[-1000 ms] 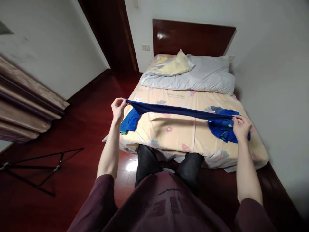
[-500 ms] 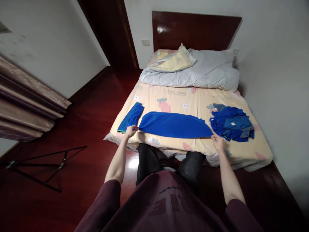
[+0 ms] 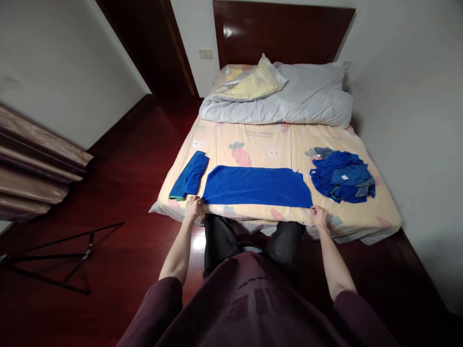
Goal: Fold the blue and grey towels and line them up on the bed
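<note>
A blue towel [image 3: 255,187] lies spread in a wide strip along the near side of the bed, a small white tag on its far edge. My left hand [image 3: 194,207] pinches its near left corner. At the near right corner, my right hand [image 3: 320,217] has its fingers closed on the cloth. Just beyond my left hand rest a folded bright blue cloth [image 3: 196,174] and a folded darker blue cloth [image 3: 184,178] with a green edge. Off to the right sits a crumpled heap of blue cloths [image 3: 343,176] with white tags.
The bed [image 3: 260,147] wears a pale sheet printed with carrots and cat faces. A grey quilt [image 3: 307,96] and a yellow pillow [image 3: 258,82] lie by the dark headboard [image 3: 285,33]. Black metal stand legs [image 3: 54,258] are on the floor at left, near a curtain [image 3: 32,164].
The towel has come down flatter on the bed and looks straighter and wider front to back. Both hands keep hold of its near corners. My view has shifted slightly.
</note>
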